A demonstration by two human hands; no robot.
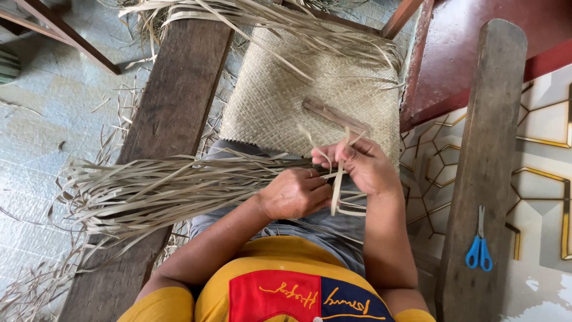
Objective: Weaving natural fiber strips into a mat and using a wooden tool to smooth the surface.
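A pale woven mat (280, 101) of flat straw strips lies over my lap, its far edge ending in loose strips. My left hand (293, 192) is closed around a bundle of long loose strips (149, 191) that fan out to the left. My right hand (362, 164) pinches several strip ends at the mat's near edge, with one strip hanging down between the hands. A small flat wooden stick (335, 115) rests on the mat just beyond my right hand.
A dark wooden plank (173, 101) runs diagonally at the left, another plank (485, 137) stands at the right. Blue-handled scissors (479, 245) lie on that right plank. Straw scraps litter the tiled floor (53, 119). A red-brown wooden frame (417, 65) borders the mat.
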